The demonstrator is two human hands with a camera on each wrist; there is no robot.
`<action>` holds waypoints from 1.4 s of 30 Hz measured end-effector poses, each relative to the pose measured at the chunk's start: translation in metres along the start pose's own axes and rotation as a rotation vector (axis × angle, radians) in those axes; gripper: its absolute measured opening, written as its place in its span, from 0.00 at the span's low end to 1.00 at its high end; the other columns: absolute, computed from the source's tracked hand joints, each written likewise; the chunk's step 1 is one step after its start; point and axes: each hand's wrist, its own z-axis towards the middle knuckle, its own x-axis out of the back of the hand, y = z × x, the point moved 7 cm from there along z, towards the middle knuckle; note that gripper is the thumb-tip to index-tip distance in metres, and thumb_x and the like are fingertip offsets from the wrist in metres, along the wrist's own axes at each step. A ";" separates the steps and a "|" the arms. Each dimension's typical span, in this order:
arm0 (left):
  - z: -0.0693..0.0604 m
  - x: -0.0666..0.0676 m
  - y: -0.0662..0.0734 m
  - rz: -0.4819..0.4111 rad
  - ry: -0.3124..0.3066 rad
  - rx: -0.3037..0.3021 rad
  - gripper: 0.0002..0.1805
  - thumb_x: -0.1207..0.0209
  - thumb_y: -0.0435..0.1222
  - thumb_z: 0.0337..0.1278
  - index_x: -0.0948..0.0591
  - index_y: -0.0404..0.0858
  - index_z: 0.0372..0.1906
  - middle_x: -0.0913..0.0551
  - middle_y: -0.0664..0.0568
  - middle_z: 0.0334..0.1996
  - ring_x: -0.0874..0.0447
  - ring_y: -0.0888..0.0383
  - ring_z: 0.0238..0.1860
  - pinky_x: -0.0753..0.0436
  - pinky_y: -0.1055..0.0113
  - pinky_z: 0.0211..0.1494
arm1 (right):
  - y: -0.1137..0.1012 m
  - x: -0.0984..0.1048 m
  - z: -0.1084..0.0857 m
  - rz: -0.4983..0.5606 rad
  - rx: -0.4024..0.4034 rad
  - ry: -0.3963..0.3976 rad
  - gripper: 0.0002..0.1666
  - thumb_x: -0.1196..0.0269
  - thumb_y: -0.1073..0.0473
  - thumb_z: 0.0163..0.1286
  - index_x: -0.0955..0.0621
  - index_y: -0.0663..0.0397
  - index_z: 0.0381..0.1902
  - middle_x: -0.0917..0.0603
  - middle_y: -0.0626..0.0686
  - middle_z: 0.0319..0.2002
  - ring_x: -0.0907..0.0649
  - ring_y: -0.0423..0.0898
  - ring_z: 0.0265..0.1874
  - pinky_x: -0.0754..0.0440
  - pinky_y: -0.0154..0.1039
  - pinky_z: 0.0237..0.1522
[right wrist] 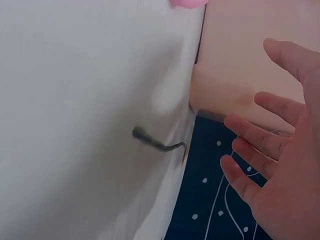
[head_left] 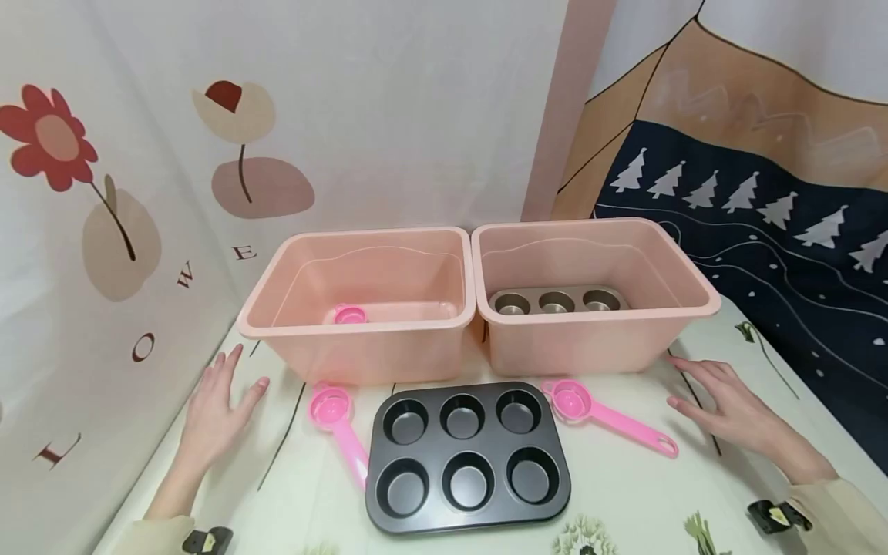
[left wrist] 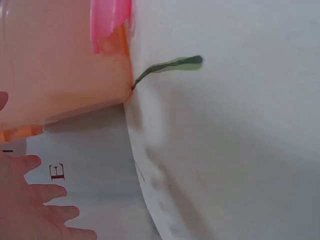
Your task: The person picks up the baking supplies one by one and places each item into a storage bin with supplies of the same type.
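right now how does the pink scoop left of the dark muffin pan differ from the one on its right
The left scoop runs steeply down the head view, while the right scoop lies more crosswise. The left scoop's handle end disappears at the edge of the dark muffin pan; the right scoop's handle shows whole, right to its tip. Both are pink and lie cup up on the table.

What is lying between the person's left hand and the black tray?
A pink scoop lies on the cloth between the left hand and the black tray; the head view shows this.
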 end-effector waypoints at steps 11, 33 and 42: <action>0.021 0.017 0.017 -0.160 0.019 -0.020 0.40 0.51 0.46 0.71 0.56 0.40 0.78 0.56 0.32 0.74 0.60 0.32 0.71 0.54 0.27 0.62 | -0.015 0.005 0.004 0.060 0.055 0.025 0.30 0.30 0.60 0.60 0.25 0.64 0.59 0.23 0.59 0.53 0.31 0.47 0.53 0.30 0.43 0.46; 0.051 0.027 0.046 -0.287 0.026 -0.044 0.42 0.48 0.47 0.68 0.57 0.53 0.78 0.54 0.40 0.75 0.57 0.35 0.72 0.53 0.30 0.65 | -0.036 -0.024 0.009 0.298 0.154 -0.109 0.29 0.32 0.68 0.60 0.25 0.63 0.60 0.18 0.53 0.47 0.21 0.41 0.45 0.20 0.36 0.40; 0.066 0.026 0.053 -0.289 0.002 -0.059 0.43 0.46 0.47 0.66 0.56 0.51 0.78 0.51 0.38 0.74 0.49 0.32 0.69 0.45 0.28 0.60 | -0.044 -0.034 0.010 0.389 0.165 -0.240 0.30 0.33 0.66 0.62 0.25 0.59 0.62 0.18 0.56 0.49 0.20 0.43 0.43 0.21 0.37 0.41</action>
